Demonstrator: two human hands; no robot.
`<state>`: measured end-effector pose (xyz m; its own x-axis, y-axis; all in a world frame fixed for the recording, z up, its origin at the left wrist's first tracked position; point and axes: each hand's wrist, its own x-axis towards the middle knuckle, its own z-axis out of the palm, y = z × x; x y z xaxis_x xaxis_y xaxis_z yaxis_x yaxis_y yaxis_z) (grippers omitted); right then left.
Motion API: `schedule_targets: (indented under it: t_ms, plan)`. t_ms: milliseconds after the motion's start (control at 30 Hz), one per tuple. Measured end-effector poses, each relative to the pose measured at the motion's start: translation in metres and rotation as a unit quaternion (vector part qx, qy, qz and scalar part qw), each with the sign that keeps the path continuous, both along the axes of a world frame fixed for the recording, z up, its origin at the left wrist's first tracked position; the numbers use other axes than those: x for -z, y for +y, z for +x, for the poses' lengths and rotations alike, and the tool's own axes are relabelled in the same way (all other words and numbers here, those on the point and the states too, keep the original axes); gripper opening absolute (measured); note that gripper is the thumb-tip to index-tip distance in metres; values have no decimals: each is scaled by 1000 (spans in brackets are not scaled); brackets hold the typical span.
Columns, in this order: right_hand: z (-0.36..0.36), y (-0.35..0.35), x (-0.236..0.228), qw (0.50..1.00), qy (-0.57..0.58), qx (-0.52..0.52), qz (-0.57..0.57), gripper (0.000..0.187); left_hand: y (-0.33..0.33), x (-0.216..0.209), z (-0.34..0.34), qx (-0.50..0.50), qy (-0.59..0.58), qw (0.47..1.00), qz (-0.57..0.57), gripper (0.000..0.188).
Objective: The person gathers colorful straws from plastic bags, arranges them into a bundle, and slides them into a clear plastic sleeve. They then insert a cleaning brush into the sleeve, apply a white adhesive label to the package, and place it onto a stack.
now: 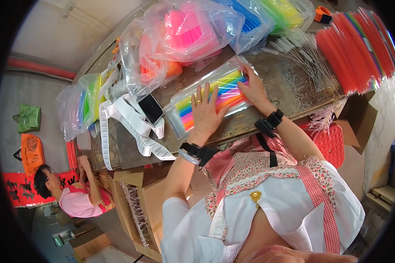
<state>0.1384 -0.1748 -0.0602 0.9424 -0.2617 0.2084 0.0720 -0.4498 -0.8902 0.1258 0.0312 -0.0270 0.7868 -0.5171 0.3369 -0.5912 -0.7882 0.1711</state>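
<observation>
A clear plastic pack of straws (227, 90) in yellow, blue, pink and orange rows lies slantwise on the worn wooden table in front of me. My left hand (205, 113) rests flat on its left part with the fingers spread. Over the right end of the pack lies my right hand (255, 93), fingers stretched and thumb apart, touching the film. Light glints off the film, and the hands cover some of the straws. Left of the pack are a dark-screened phone (150, 108) and a long, folded strip of white labels (129, 117).
Bags of pink straws (182, 33) and blue straws (245, 19) line the table's far side. Thin straw brushes (309, 57) and bundled red straws (349, 50) lie to the right. Open cartons (151, 208) stand below. At left, a co-worker (81, 197) sits by the table.
</observation>
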Motion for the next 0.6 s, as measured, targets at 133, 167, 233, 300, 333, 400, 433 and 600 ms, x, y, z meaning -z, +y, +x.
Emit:
schedule_targets:
  t_ms: [133, 167, 233, 300, 333, 400, 433, 600]
  plan:
    - [-1, 2, -3, 1000, 19, -13, -13, 64, -10, 4, -6, -11, 50, 998, 44, 67]
    - [-1, -1, -6, 1000, 20, -11, -15, 64, -11, 5, -6, -17, 60, 997, 54, 67]
    - [-1, -8, -12, 997, 53, -50, -8, 67, -12, 5, -8, -16, 64, 996, 59, 66]
    - [0, -13, -20, 995, 69, -70, -3, 68, -12, 3, -8, -19, 71, 995, 71, 65]
    - [1, -14, -25, 995, 77, -53, 42, 69, -13, 3, -9, -18, 70, 995, 71, 65]
    - [3, -18, -30, 987, 92, -19, 133, 72, -14, 3, -10, -7, 64, 995, 70, 64]
    - [5, -20, -29, 987, 91, -18, 133, 72, -14, 2, -10, -2, 62, 996, 70, 64]
    - [3, -30, -22, 971, 126, -45, 196, 74, -16, -1, -11, 6, 88, 993, 75, 62]
